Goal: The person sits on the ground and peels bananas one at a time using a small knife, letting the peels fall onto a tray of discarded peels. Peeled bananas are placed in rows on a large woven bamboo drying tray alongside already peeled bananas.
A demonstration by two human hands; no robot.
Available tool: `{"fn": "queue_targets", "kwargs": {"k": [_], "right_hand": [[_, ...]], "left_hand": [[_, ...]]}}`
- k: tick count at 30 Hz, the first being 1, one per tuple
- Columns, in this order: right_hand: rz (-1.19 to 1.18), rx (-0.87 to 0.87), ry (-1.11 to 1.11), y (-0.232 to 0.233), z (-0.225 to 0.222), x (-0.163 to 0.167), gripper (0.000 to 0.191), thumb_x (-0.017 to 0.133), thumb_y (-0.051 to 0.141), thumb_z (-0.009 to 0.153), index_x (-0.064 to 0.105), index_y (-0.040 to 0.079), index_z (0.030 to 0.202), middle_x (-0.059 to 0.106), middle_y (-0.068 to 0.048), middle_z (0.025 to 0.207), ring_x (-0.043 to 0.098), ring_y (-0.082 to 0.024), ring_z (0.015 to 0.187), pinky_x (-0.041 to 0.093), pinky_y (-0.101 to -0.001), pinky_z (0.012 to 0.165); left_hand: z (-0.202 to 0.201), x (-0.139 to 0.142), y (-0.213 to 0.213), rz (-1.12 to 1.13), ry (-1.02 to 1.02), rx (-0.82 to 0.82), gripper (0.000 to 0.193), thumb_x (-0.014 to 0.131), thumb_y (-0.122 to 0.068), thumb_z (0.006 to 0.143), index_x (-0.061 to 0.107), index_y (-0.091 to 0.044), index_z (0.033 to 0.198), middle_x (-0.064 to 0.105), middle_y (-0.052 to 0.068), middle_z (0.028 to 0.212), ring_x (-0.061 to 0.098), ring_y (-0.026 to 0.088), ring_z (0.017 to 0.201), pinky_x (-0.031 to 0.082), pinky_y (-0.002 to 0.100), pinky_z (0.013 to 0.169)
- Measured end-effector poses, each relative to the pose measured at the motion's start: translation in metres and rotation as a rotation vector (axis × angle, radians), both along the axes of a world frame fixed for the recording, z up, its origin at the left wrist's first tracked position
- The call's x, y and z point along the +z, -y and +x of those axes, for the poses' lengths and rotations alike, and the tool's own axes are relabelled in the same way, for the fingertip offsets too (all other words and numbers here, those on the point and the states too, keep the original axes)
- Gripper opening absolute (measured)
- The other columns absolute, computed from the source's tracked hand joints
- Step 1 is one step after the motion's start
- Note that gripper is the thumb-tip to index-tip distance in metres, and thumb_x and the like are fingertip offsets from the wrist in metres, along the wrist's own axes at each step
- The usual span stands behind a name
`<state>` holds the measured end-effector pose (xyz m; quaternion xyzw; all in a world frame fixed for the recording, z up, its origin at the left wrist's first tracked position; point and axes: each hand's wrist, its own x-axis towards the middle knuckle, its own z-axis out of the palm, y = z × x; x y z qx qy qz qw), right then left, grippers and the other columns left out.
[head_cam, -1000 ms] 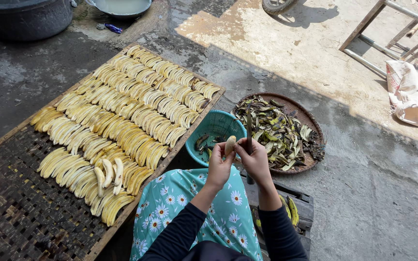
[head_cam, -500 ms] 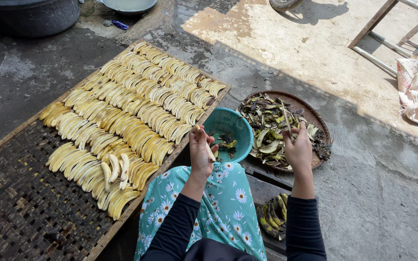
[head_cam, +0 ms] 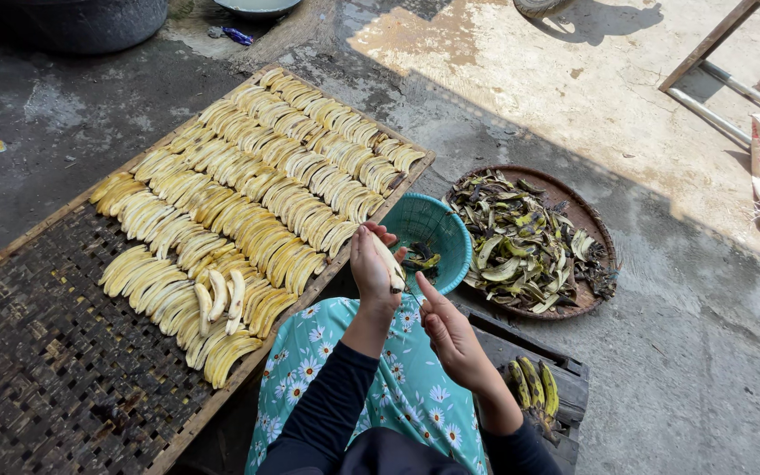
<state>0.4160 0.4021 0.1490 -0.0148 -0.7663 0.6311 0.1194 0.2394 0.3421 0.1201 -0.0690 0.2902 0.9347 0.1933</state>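
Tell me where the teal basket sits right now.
In the head view, the teal basket sits centre, between the drying rack and the peel tray, just beyond the hands.

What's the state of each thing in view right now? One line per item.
left hand: closed around a peeled banana
right hand: beside the banana's lower end, grip unclear
woven rack: far half covered in rows of peeled bananas, near half bare
teal basket: nearly empty, few scraps
round tray: heaped with peels
unpeeled bananas: bunched in crate
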Motion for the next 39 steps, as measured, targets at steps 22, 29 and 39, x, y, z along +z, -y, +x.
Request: {"fn": "queue_targets", "kwargs": {"k": [22,29,39], "right_hand": [[0.282,0.001,-0.090,0.027,-0.014,0.015,0.054,0.046,0.025,0.109,0.041,0.008,0.159,0.050,-0.005,0.093,0.050,-0.018,0.087,0.045,-0.0296,0.085],[0.364,-0.035,-0.102,0.031,-0.024,0.018,0.054,0.047,0.022,0.108,0.041,0.008,0.159,0.049,-0.007,0.089,0.048,-0.021,0.084,0.044,-0.0302,0.082],[0.394,-0.082,-0.099,0.029,-0.036,0.015,0.051,0.048,0.014,0.106,0.045,0.011,0.157,0.050,-0.009,0.093,0.052,-0.021,0.083,0.047,-0.0297,0.080]], "left_hand": [[0.007,0.030,0.028,0.109,-0.230,0.201,0.029,0.037,-0.036,0.112,0.053,-0.011,0.113,0.052,0.000,0.095,0.046,0.007,0.075,0.040,0.021,0.054],[0.013,0.025,0.036,0.305,-0.143,-0.007,0.030,0.042,-0.040,0.111,0.051,-0.011,0.110,0.051,0.002,0.093,0.051,0.011,0.076,0.047,0.026,0.060],[0.029,0.031,0.048,0.426,-0.026,-0.149,0.031,0.041,-0.037,0.111,0.052,-0.009,0.105,0.054,0.004,0.085,0.064,0.025,0.100,0.047,0.038,0.099]]}}
